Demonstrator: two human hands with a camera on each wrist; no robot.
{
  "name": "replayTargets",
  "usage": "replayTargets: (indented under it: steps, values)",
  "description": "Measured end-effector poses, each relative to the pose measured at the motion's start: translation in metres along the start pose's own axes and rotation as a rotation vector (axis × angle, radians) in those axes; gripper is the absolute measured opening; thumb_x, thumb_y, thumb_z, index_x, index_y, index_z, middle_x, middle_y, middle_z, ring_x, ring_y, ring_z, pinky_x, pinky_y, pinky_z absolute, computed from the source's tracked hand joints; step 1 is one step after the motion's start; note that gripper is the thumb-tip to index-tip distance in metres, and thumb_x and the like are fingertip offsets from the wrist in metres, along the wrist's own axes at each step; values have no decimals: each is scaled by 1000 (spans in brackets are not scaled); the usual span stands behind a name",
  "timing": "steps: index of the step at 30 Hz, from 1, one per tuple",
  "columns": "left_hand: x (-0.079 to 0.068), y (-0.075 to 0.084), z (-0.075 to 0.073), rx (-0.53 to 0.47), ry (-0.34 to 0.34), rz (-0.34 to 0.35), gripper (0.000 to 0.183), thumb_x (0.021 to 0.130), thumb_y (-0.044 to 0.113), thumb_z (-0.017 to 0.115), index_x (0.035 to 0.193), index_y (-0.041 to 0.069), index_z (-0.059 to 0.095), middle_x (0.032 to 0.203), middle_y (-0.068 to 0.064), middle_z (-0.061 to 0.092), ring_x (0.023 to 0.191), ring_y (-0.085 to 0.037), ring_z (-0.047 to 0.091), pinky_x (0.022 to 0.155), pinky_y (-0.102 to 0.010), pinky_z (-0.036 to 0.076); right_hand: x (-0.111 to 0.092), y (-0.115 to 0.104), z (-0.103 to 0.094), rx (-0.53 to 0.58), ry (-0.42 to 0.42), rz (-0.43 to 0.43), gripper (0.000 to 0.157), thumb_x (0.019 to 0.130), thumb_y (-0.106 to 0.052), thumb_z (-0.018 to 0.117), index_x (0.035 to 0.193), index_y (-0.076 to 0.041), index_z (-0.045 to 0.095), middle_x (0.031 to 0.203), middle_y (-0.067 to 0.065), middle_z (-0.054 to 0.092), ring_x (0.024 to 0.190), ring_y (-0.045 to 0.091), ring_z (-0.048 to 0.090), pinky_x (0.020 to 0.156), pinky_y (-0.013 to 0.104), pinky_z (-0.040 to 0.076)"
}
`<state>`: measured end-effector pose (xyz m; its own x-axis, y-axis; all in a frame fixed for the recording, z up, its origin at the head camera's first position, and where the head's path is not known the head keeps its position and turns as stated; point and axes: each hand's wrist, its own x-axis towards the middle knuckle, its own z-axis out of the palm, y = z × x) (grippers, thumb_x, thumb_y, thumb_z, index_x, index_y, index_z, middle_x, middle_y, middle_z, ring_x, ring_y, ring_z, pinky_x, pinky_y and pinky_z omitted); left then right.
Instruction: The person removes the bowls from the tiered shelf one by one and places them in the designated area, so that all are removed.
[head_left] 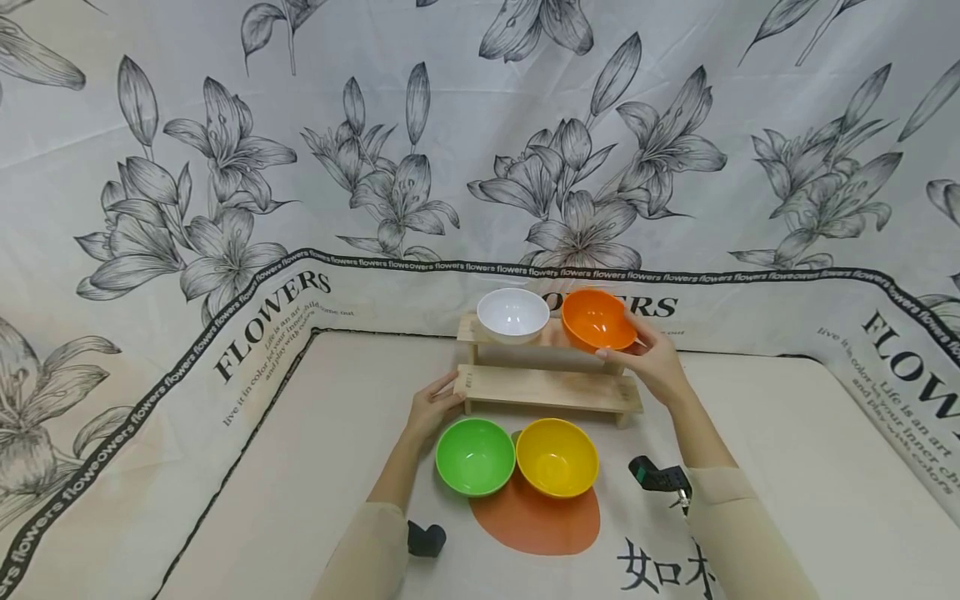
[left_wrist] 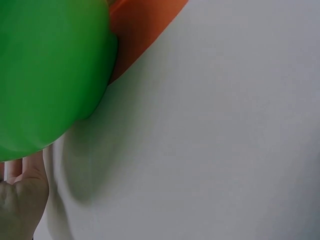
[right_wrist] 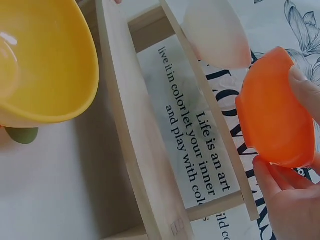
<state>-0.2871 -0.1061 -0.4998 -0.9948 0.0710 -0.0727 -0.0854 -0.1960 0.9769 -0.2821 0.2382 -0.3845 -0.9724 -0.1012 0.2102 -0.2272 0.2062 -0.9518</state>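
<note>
An orange bowl [head_left: 597,320] is in my right hand [head_left: 654,360], which grips it from the right side with the thumb near the rim. It is tilted over the right end of the top shelf of a two-step wooden rack [head_left: 547,389]; the right wrist view shows a small gap below its base. On the left of that shelf stands a white bowl [head_left: 513,315]. My left hand [head_left: 435,406] holds the left end of the lower shelf; its grip is partly hidden. A green bowl [head_left: 476,457] and a yellow bowl [head_left: 557,458] stand side by side before the rack.
Both front bowls stand partly over an orange printed circle [head_left: 536,529] on the pale tablecloth [head_left: 300,467]. Black wrist devices [head_left: 660,477] show beside both forearms. Behind the rack hangs a flower-printed cloth [head_left: 420,200].
</note>
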Motion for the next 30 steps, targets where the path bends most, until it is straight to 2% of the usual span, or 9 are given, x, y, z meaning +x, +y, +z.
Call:
replayTargets:
  steps: [5,7,12,14,17,20,23,26,30]
  values:
    - [2,-1,0,-7,-3,-10,55,85,-1,65,137,3,46,133,-28,48,122,-36,50,95,-33,51,-14,-2,-2,-5,5,-45,84,82,-7,72,148,-1,20,151,24,25,123,34,48,89,11,48]
    - [3,-1,0,-7,-6,-8,55,85,-1,65,137,3,46,133,-28,48,122,-36,50,95,-33,51,-19,-2,-3,7,8,-48,83,82,-5,72,148,-1,20,151,24,23,124,32,47,90,11,48]
    - [2,-1,0,-4,-4,-2,55,85,0,65,137,3,46,133,-28,48,122,-36,50,95,-32,51,-33,1,-5,4,18,-48,83,82,-4,71,148,-1,20,152,24,20,130,40,38,91,9,45]
    - [2,-1,0,-5,1,-2,55,85,0,66,137,3,46,132,-27,48,122,-35,50,95,-32,52,-39,1,-6,4,22,-44,83,82,-4,71,148,-1,20,153,24,20,129,34,42,91,8,45]
    - [1,-1,0,-7,4,0,55,85,-1,66,137,3,46,132,-27,49,121,-36,51,94,-32,52,-49,1,-8,37,24,-58,83,82,0,71,148,1,20,153,25,18,122,15,48,91,8,45]
    - [1,-2,1,-10,9,-2,55,85,-1,65,136,3,47,132,-27,49,121,-35,51,93,-32,53,-58,4,-10,71,17,-83,82,81,3,69,147,2,20,152,27,17,115,3,48,92,9,45]
    - [1,-2,1,-14,11,-1,55,85,-2,65,136,3,47,131,-27,50,120,-35,52,93,-31,53,-65,13,-15,67,8,-98,81,82,0,70,148,-2,22,153,23,19,121,8,48,92,9,45]
    - [1,-3,0,-17,10,2,55,85,-3,64,136,3,47,131,-27,50,120,-36,52,92,-31,53,-68,36,-23,132,-1,-151,80,81,1,70,148,-7,27,154,15,24,126,12,46,91,11,47]
    - [1,-3,0,-16,11,4,54,85,-3,64,136,3,47,131,-28,50,120,-36,52,92,-32,53,-77,52,-30,195,-23,-190,81,80,6,69,148,-10,28,153,9,27,122,6,48,91,14,49]
